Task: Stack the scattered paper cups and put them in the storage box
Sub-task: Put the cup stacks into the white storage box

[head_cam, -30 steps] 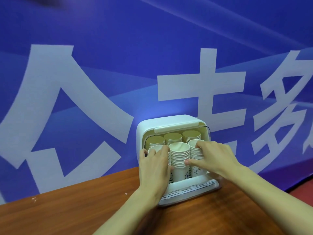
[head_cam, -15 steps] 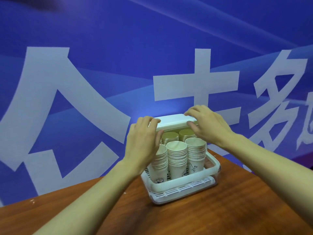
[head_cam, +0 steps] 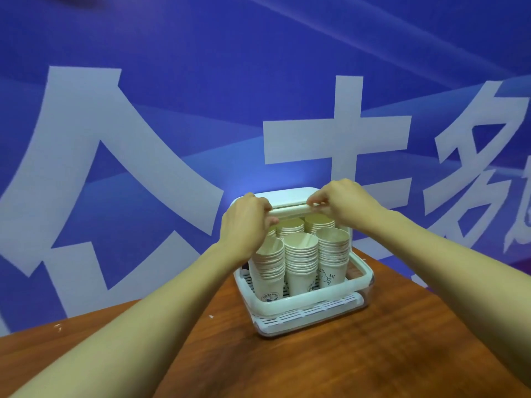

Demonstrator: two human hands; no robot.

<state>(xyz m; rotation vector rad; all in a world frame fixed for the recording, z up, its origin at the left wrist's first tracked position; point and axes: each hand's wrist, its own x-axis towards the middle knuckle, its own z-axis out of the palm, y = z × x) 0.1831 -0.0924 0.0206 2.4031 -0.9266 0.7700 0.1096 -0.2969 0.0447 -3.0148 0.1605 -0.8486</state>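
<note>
- The left hand [head_cam: 244, 222] has its fingers curled over the 9 o'clock end of the front bar [head_cam: 290, 209]. The thumb is hidden, so I cannot tell how tight the grip is.
- The right hand [head_cam: 344, 205] pinches the 3 o'clock end of the same bar between bent fingers and thumb.
- Both hands sit level on the bar, neither clearly nearer to it. Its long axis runs 9 to 3 across the view.
- The bar edges the white lid [head_cam: 287, 195], which is rolled up over the top of the storage box [head_cam: 310, 300].
- The open front lies at 6 o'clock from the hands, down and toward the person. I judge the closing pull must go that way, with both ends kept even.
- The paper cups [head_cam: 301, 254] stand in stacks inside the box, directly below the bar. The front stacks' rims are close under it and could catch the lid.
- The box rests on the wooden table [head_cam: 373, 354], with a blue banner [head_cam: 143, 110] at 12 o'clock behind it.
</note>
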